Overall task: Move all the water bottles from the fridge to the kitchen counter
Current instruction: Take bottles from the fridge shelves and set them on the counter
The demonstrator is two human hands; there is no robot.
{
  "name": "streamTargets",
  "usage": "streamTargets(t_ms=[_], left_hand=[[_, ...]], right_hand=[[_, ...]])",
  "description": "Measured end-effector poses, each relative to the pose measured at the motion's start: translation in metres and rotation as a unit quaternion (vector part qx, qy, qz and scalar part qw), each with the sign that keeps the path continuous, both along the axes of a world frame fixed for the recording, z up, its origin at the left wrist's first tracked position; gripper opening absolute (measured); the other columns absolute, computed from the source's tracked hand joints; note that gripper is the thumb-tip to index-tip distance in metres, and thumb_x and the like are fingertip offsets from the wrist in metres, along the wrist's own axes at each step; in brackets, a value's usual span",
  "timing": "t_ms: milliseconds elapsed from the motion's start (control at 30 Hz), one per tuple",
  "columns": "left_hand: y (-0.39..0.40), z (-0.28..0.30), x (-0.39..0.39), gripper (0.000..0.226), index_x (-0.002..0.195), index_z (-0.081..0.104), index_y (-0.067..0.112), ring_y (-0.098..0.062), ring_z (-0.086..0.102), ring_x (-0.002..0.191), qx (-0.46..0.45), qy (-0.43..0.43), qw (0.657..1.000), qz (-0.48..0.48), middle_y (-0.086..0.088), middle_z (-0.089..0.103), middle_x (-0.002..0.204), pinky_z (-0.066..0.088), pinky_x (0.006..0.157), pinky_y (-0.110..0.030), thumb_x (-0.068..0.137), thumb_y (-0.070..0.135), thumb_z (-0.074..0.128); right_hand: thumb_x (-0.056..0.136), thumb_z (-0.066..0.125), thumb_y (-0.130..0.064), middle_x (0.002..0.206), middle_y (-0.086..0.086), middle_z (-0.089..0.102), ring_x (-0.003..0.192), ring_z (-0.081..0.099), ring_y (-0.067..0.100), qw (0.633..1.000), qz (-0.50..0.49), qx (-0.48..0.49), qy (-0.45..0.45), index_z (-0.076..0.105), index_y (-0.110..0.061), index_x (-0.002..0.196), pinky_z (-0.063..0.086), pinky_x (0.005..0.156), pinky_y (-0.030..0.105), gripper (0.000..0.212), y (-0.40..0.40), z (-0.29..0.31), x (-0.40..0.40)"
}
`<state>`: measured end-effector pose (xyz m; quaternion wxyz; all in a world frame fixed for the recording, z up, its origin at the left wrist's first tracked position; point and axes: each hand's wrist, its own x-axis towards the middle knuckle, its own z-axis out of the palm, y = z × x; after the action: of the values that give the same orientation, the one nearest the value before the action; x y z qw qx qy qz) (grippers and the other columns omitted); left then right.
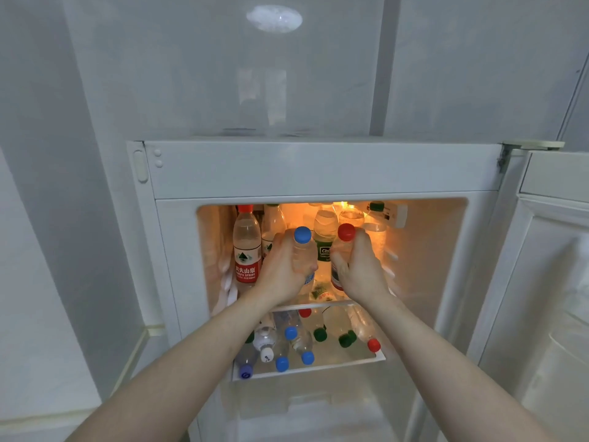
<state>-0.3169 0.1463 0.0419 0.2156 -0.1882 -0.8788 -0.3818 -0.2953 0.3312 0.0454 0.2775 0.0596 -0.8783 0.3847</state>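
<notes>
The white fridge point(318, 173) stands open, lit orange inside. On its upper shelf my left hand point(282, 266) grips a clear blue-capped bottle point(302, 247), and my right hand point(360, 266) grips a red-capped bottle point(344, 237). Both bottles are upright, side by side. A red-capped, red-labelled bottle point(246, 247) stands at the shelf's left. Behind my hands stand several more upright bottles, one with a green label point(324, 240). On the lower glass shelf point(379, 357) lie several bottles with blue, green and red caps, partly hidden by my forearms.
The fridge door point(554, 282) hangs open at the right. A grey wall rises above the fridge, and a pale surface point(47, 362) lies at the lower left. Below the lower shelf sits a white drawer point(318, 406).
</notes>
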Motion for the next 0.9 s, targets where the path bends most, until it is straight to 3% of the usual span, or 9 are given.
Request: streamTargets(t_ms=[100, 200, 367, 467, 533, 600, 667, 800, 900], left_hand=[[-0.011, -0.007, 0.023, 0.051, 0.129, 0.05, 0.023, -0.011, 0.054, 0.114, 0.028, 0.013, 0.999, -0.011, 0.007, 0.054, 0.123, 0.04, 0.087, -0.019, 0.087, 0.024, 0.08], [-0.023, -0.006, 0.056, 0.041, 0.12, 0.052, 0.029, -0.005, 0.058, 0.104, 0.058, 0.018, 0.998, -0.01, 0.013, 0.059, 0.112, 0.043, 0.083, -0.016, 0.089, 0.029, 0.079], [-0.05, -0.006, 0.121, 0.048, 0.13, 0.051, 0.037, -0.001, 0.058, 0.114, 0.138, -0.009, 0.99, -0.03, 0.028, 0.058, 0.116, 0.054, 0.095, -0.034, 0.089, 0.043, 0.075], [-0.072, -0.013, 0.162, 0.052, 0.133, 0.054, 0.041, -0.008, 0.065, 0.116, 0.166, -0.056, 0.984, -0.032, 0.021, 0.067, 0.122, 0.059, 0.095, -0.043, 0.088, 0.039, 0.079], [-0.087, -0.021, 0.19, 0.052, 0.128, 0.06, 0.034, -0.003, 0.07, 0.105, 0.176, -0.085, 0.981, -0.011, 0.021, 0.073, 0.111, 0.06, 0.085, -0.026, 0.083, 0.031, 0.086], [-0.102, -0.034, 0.216, 0.05, 0.118, 0.065, 0.029, 0.004, 0.07, 0.092, 0.175, -0.105, 0.979, 0.022, 0.027, 0.072, 0.1, 0.054, 0.071, -0.011, 0.075, 0.027, 0.091], [-0.115, -0.051, 0.236, 0.053, 0.115, 0.066, 0.031, 0.007, 0.067, 0.089, 0.166, -0.124, 0.977, 0.056, 0.034, 0.067, 0.098, 0.052, 0.068, -0.009, 0.069, 0.03, 0.094], [-0.14, -0.086, 0.27, 0.056, 0.111, 0.066, 0.038, -0.002, 0.069, 0.093, 0.168, -0.157, 0.962, 0.147, 0.025, 0.071, 0.102, 0.063, 0.076, -0.031, 0.063, 0.045, 0.094], [-0.153, -0.108, 0.292, 0.059, 0.108, 0.065, 0.044, -0.004, 0.067, 0.095, 0.175, -0.162, 0.944, 0.229, 0.024, 0.069, 0.105, 0.064, 0.075, -0.037, 0.057, 0.053, 0.094]], right_hand=[[0.102, 0.058, -0.042, 0.122, -0.003, 0.059, 0.102, 0.064, 0.019, 0.999, 0.023, -0.034, 0.024, 0.045, -0.03, 0.126, 0.059, 0.084, 0.044, 0.031, -0.004, -0.011, 0.024], [0.102, 0.062, -0.043, 0.115, -0.013, 0.064, 0.107, 0.062, 0.006, 0.993, 0.036, -0.106, 0.044, 0.05, -0.036, 0.123, 0.056, 0.096, 0.04, 0.025, -0.008, -0.015, 0.049], [0.101, 0.063, -0.033, 0.111, -0.02, 0.069, 0.112, 0.063, 0.002, 0.967, 0.076, -0.233, 0.072, 0.059, -0.035, 0.12, 0.055, 0.099, 0.037, 0.019, -0.027, -0.01, 0.104], [0.1, 0.064, -0.029, 0.112, -0.017, 0.071, 0.112, 0.066, 0.007, 0.959, 0.098, -0.263, 0.052, 0.063, -0.033, 0.118, 0.057, 0.099, 0.044, 0.018, -0.04, -0.021, 0.134], [0.1, 0.065, -0.027, 0.111, -0.009, 0.073, 0.11, 0.068, 0.016, 0.958, 0.124, -0.258, 0.024, 0.067, -0.035, 0.114, 0.056, 0.099, 0.049, 0.016, -0.052, -0.036, 0.154], [0.099, 0.068, -0.018, 0.111, -0.011, 0.074, 0.112, 0.067, 0.011, 0.957, 0.159, -0.244, -0.01, 0.07, -0.03, 0.115, 0.055, 0.1, 0.039, 0.02, -0.067, -0.056, 0.172], [0.096, 0.071, -0.008, 0.106, -0.011, 0.075, 0.106, 0.069, 0.008, 0.946, 0.199, -0.251, -0.051, 0.071, -0.023, 0.112, 0.055, 0.094, 0.029, 0.022, -0.081, -0.075, 0.186], [0.094, 0.074, -0.01, 0.097, -0.012, 0.076, 0.096, 0.071, 0.006, 0.928, 0.233, -0.258, -0.132, 0.072, -0.038, 0.1, 0.056, 0.083, 0.023, 0.028, -0.11, -0.108, 0.198], [0.093, 0.075, -0.015, 0.098, -0.017, 0.075, 0.099, 0.07, 0.004, 0.915, 0.267, -0.24, -0.183, 0.072, -0.031, 0.104, 0.053, 0.087, 0.026, 0.02, -0.128, -0.121, 0.202]])
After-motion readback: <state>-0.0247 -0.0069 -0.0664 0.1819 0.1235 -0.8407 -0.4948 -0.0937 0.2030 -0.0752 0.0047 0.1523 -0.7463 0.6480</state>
